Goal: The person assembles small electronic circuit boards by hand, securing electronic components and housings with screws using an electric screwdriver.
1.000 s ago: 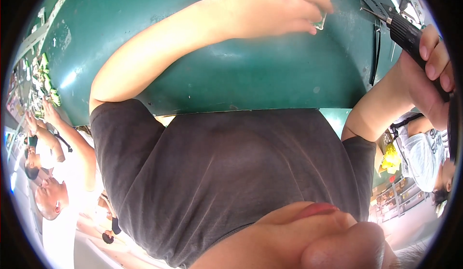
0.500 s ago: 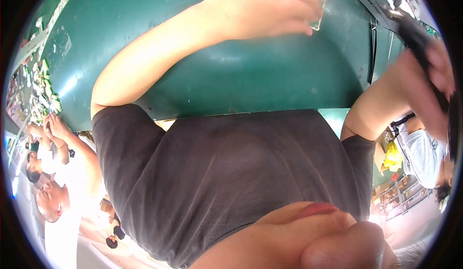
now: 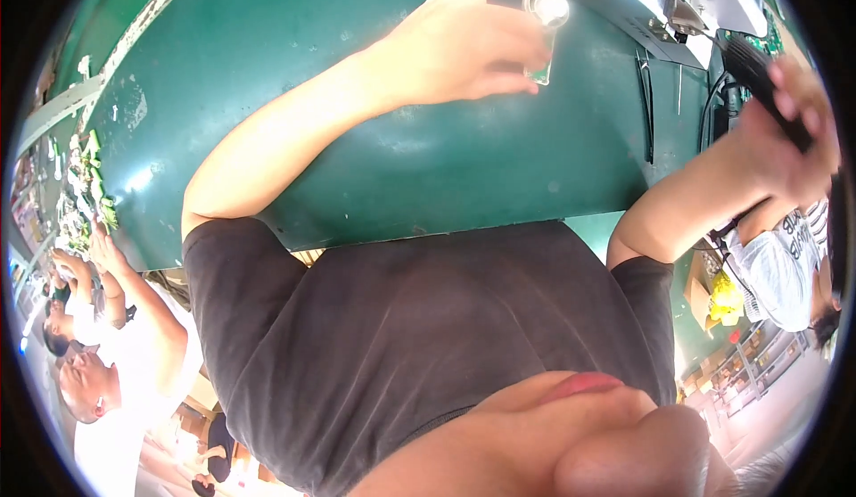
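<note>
Glossy green worktable (image 3: pixel 481 167) with a white light reflection (image 3: pixel 140 179), shelving (image 3: pixel 758 363) beyond at lower right.

Toward the right edge of the green surface (image 3: pixel 401 167), black tweezers (image 3: pixel 646 109) lie just beside a thin pale rod (image 3: pixel 679 90). Along the left edge there is a jumble of small green and white pieces (image 3: pixel 94 176), with a person in white (image 3: pixel 152 363) off the near left corner. Beyond the near right corner are an open cardboard box (image 3: pixel 700 296), a bright yellow bundle (image 3: pixel 727 299), another person in a pale printed shirt (image 3: pixel 771 283), and shelving (image 3: pixel 758 363) with boxes
</note>
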### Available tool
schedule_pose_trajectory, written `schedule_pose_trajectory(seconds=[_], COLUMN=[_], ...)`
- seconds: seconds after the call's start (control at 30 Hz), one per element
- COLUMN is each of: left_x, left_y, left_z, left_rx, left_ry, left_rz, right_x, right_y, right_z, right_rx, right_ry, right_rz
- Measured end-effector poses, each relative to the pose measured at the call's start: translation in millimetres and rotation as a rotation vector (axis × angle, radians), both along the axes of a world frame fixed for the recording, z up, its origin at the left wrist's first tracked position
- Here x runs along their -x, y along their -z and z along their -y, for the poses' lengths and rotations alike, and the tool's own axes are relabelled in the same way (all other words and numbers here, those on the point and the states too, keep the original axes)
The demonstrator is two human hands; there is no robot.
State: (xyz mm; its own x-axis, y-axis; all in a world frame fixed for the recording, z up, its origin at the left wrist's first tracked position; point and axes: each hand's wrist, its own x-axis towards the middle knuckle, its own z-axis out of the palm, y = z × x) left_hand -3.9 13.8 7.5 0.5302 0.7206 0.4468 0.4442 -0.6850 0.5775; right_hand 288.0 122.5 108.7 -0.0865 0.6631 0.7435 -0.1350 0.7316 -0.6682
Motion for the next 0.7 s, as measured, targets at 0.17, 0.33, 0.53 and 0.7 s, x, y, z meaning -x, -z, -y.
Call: schedule_pose_trajectory(seconds=[0.17,0.33,0.53,0.7], left_x=[-1.9,-1.9,-8.5,-15.2], left_y=[2.1,8.6,-2.4,3.4], left_z=[-6.6,-5.7,-7.3,-12.1], left_rx=[-0.015,-0.057,0.018,-0.017], left_ry=[0.070,0.063,0.065,0.089], left_rz=[0.081,0.120,0.028,0.105], right_x=[19.6,33.6,76.9,95.0], right_y=[11.6,27.8,41.4,52.1], right_z=[-2.5,11.2,57.3,61.8], right_rx=[0.244,0.384,0.310,0.468], right_ry=[-0.091,-0.375,-0.348,-0.602], right_rz=[-0.008,-0.009,0.121,-0.380])
